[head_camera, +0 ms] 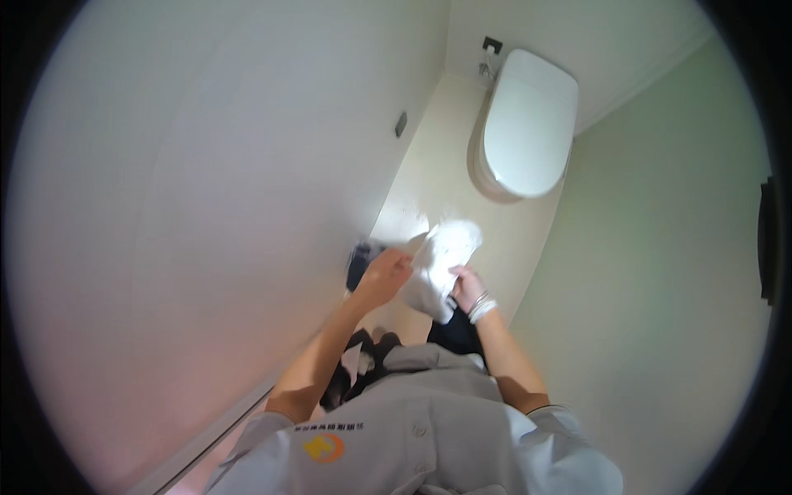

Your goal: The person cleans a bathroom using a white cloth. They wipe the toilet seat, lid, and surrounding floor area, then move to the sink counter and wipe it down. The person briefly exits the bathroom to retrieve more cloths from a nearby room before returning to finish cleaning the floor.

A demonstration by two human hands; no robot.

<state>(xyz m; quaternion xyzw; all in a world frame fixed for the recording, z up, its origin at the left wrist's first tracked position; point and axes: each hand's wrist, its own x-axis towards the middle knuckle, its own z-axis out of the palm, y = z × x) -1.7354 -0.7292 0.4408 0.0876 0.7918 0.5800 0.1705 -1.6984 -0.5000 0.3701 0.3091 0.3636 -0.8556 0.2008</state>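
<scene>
A bunched white cloth or thin plastic bag hangs in front of me, over the floor. My right hand, with a bracelet and a white band at the wrist, grips its right edge. At its left edge is my left hand, fingers curled; whether they pinch the white material cannot be told. Just beyond my left hand, by the left wall, is a dark blue and whitish item, partly hidden and blurred.
A white toilet with its lid down stands at the far end of the narrow room. Beside it are a wall socket and a hose. A small grey fitting sits low on the left wall. Dark objects lie at the lower left.
</scene>
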